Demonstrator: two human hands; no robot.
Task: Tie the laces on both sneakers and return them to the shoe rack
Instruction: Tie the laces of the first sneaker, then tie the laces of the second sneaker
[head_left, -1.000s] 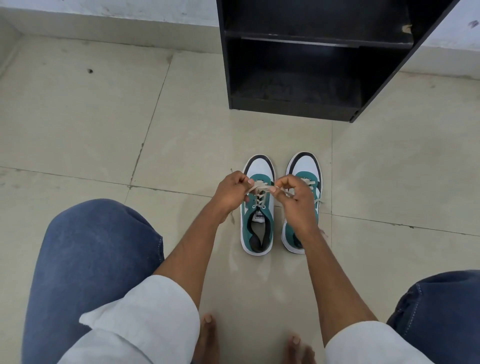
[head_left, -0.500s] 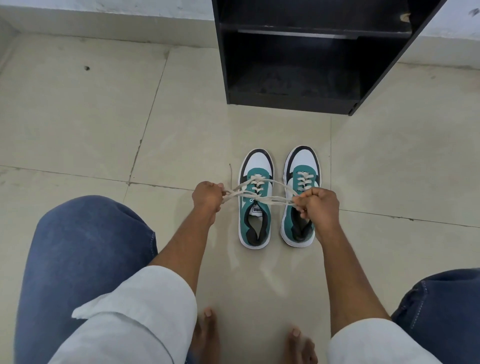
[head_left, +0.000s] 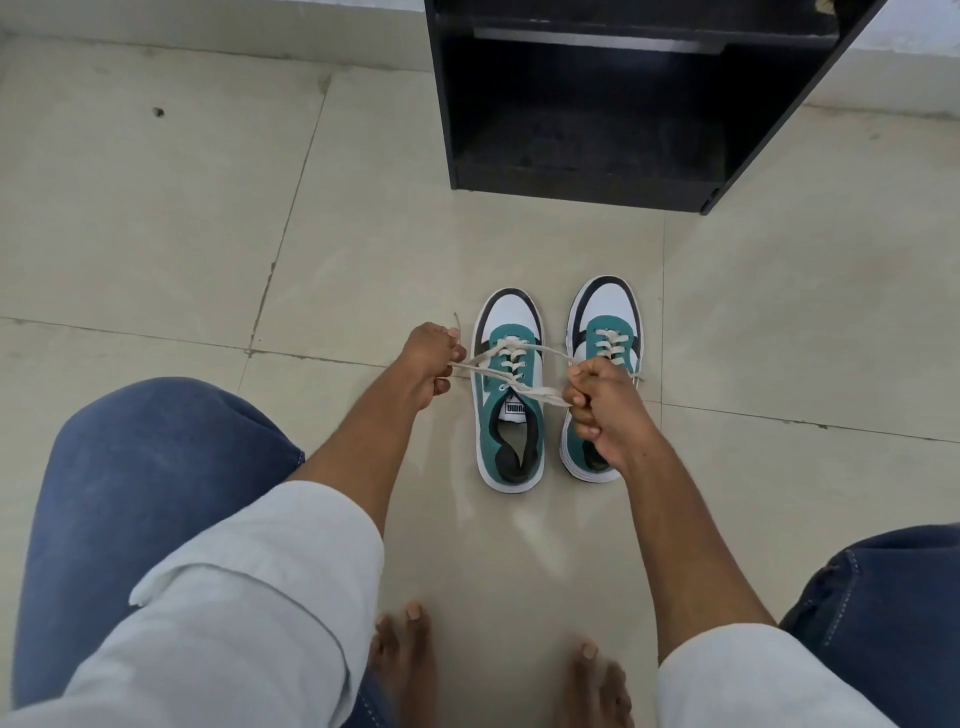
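Note:
Two teal, white and black sneakers stand side by side on the floor, toes pointing away from me. The left sneaker (head_left: 511, 426) has its cream laces (head_left: 498, 371) stretched sideways across its tongue. My left hand (head_left: 428, 358) grips the lace ends just left of that shoe. My right hand (head_left: 597, 402) grips the other ends over the heel part of the right sneaker (head_left: 605, 322), hiding its opening. The right sneaker's laces lie threaded on its tongue. The black shoe rack (head_left: 587, 176) stands open just beyond the shoes.
Beige floor tiles (head_left: 182, 218) surround the shoes. My knees in blue jeans (head_left: 140, 467) flank the scene, and my bare feet (head_left: 405, 654) rest on the floor near the bottom edge. A pale wall base (head_left: 208, 47) runs behind the rack.
My hands were close together over the left sneaker's laces, then pulled apart sideways, drawing the laces taut. The view has shifted slightly downward.

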